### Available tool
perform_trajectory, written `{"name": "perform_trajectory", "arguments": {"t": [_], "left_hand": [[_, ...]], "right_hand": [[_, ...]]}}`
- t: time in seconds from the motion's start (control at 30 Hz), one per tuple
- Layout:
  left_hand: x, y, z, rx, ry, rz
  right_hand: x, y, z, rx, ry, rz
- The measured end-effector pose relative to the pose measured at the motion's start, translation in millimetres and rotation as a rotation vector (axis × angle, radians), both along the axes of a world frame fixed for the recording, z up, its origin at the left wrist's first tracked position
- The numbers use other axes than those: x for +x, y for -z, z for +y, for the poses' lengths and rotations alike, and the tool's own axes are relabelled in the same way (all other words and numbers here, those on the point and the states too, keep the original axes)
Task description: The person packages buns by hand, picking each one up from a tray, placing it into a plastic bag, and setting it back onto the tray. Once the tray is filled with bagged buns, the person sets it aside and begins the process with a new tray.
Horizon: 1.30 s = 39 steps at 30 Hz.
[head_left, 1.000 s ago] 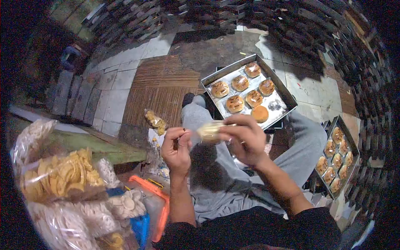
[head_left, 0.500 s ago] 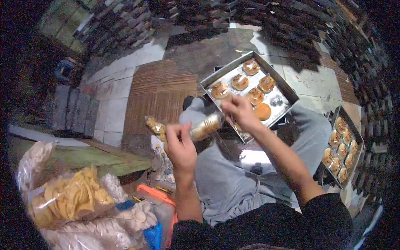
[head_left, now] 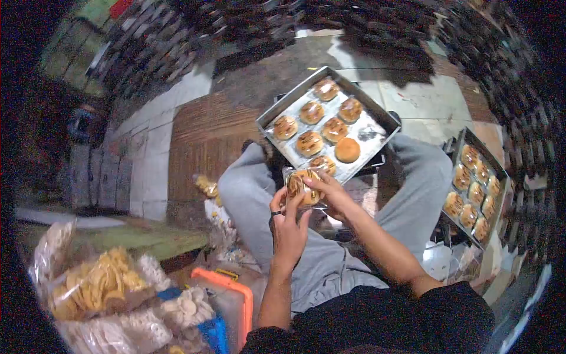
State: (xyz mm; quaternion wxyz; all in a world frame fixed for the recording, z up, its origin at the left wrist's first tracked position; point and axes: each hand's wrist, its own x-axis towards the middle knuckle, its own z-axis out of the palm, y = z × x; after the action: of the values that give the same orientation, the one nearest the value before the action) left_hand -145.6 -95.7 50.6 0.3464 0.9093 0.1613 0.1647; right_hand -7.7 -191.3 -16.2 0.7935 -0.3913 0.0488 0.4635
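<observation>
Left hand (head_left: pixel 288 227) and right hand (head_left: pixel 330 193) both pinch a bun in a clear wrapper (head_left: pixel 302 186), held over the lap just below the near tray (head_left: pixel 277 109) of glazed buns; judged step: bagging, with closing the wrapper needing a steady two-handed grip. A second tray (head_left: pixel 501 177) sits right. No legible writing.
</observation>
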Motion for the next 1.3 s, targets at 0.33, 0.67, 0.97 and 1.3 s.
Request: {"name": "perform_trajectory", "arguments": {"t": [0.33,0.67,0.97,1.3], "left_hand": [[33,43,-1,-0.342,0.205,0.168],[29,62,-6,-0.354,0.488,0.582],[30,74,-32,-0.215,0.372,0.069],[94,-46,3,0.268,0.603,0.003]], "right_hand": [[86,47,-121,-1.216,0.041,-0.939],[-47,15,-91,-1.021,-0.518,-1.299],[19,-50,-117,-0.585,-0.257,-1.590],[10,-112,-115,-0.455,-0.415,-1.400]]}}
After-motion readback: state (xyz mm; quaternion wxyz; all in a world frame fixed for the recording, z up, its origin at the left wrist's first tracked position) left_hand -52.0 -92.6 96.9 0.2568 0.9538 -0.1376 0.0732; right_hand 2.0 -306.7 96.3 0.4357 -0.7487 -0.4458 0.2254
